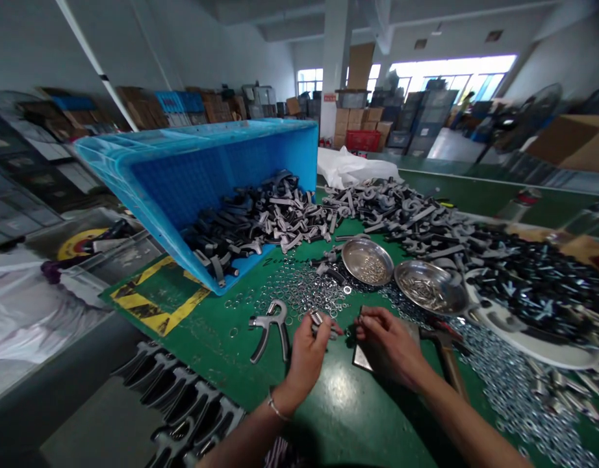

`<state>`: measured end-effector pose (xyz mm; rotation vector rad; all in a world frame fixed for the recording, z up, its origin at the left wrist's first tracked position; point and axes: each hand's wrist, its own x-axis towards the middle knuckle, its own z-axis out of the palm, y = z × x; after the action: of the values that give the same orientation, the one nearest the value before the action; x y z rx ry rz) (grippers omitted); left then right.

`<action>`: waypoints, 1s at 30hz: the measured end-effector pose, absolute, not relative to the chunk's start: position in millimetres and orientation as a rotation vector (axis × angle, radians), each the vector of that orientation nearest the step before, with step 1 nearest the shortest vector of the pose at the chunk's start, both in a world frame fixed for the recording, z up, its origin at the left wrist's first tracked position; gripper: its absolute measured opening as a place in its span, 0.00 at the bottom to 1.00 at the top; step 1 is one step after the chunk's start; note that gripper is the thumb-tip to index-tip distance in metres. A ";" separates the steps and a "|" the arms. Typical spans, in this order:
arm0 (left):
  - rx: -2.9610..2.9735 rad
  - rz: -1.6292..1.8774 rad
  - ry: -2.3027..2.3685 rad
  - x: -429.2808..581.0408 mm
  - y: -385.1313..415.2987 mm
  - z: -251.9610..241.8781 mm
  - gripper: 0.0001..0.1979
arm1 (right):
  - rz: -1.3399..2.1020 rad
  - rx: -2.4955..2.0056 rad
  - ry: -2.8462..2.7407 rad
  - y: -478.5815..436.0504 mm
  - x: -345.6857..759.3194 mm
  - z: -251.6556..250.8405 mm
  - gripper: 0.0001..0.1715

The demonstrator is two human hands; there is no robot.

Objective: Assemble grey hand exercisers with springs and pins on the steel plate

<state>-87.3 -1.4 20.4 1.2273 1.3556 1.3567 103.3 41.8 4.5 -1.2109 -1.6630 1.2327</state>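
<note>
My left hand [306,354] is closed around a small grey metal part [321,320], held just above the green table [338,416]. My right hand [388,344] is pinched, fingertips together near a dark flat metal plate [362,356] lying on the table; what the fingers hold is too small to make out. A grey hand-gripper frame [270,328] lies just left of my left hand. Loose metal rings [299,289] are scattered beyond both hands.
A tipped blue plastic crate [182,169] spills grey and black handle parts [260,218]. Two steel bowls [368,261] [431,286] hold small hardware. A hammer [446,354] lies by my right arm. Finished grippers [182,403] line the front left edge. Black parts [533,273] fill the right.
</note>
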 end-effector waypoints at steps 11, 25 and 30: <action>1.624 1.166 1.248 -30.2 4.9 18.1 0.11 | 1.969 -0.904 -0.510 -7.4 114.4 7.5 0.13; 1.423 1.038 1.124 -19.4 -9.0 39.3 0.14 | 0.702 -1.132 -1.900 -22.1 145.6 8.1 0.15; 1.298 1.085 1.258 -16.3 0.0 22.6 0.18 | 0.648 -1.234 -2.166 -25.6 151.5 3.2 0.27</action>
<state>-16.3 0.0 22.6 1.2979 1.2577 1.0847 151.5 -25.6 3.2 -1.2336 -2.1656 0.6475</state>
